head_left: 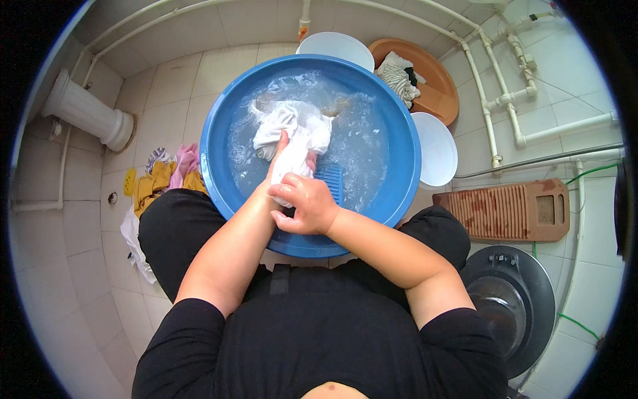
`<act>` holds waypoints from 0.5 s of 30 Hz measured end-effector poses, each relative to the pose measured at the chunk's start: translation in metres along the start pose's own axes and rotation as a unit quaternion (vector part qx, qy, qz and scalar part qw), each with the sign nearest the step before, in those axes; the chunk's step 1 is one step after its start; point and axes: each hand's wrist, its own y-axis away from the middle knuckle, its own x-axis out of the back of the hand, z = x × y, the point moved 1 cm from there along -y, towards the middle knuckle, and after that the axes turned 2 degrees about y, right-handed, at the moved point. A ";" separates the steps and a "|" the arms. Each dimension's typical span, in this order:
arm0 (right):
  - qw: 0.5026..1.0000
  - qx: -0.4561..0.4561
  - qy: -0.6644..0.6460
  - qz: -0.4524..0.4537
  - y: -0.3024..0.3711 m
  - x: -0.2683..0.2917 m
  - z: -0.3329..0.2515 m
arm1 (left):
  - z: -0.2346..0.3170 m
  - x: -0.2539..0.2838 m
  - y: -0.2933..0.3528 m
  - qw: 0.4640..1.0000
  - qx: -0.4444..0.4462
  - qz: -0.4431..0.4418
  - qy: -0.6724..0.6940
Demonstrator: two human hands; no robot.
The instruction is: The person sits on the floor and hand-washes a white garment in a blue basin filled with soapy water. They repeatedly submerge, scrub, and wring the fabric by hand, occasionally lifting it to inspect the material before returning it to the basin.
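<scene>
A blue basin [211,153] of sudsy water stands before me, between my knees. In it a white cloth garment [302,130] is bunched, partly in the water, with a twisted end drawn toward me. My left hand [280,159] is closed round that end from below, its thumb on the left side and some fingertips showing on the right. Nearer to me, my right hand [311,205] grips the tail of the cloth over my left wrist, fingers curled. A blue ribbed washboard [330,183] shows beside the cloth, its lower part hidden by my right hand.
Coloured clothes [156,186] lie on the floor at left, near a white pedestal [90,113]. Beyond the basin are a white basin [337,46], another white basin [435,149] and a brown tub [442,86] holding clothes. At right are a brown washboard [502,209], a black round appliance [508,306] and pipes [488,126].
</scene>
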 end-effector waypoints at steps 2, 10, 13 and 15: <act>0.995 -0.052 0.046 0.068 0.002 -0.014 0.031 | 0.002 0.041 -0.017 0.993 -0.088 -0.077 -0.029; 0.986 -0.117 0.040 0.108 -0.003 -0.025 0.030 | 0.005 0.056 -0.015 0.973 0.051 -0.226 -0.009; 0.990 -0.091 0.064 0.086 0.003 -0.026 0.035 | -0.016 0.019 -0.002 0.996 -0.072 -0.060 -0.006; 0.976 -0.146 0.098 0.129 0.008 -0.027 0.081 | -0.021 0.007 -0.002 0.988 -0.109 0.103 -0.023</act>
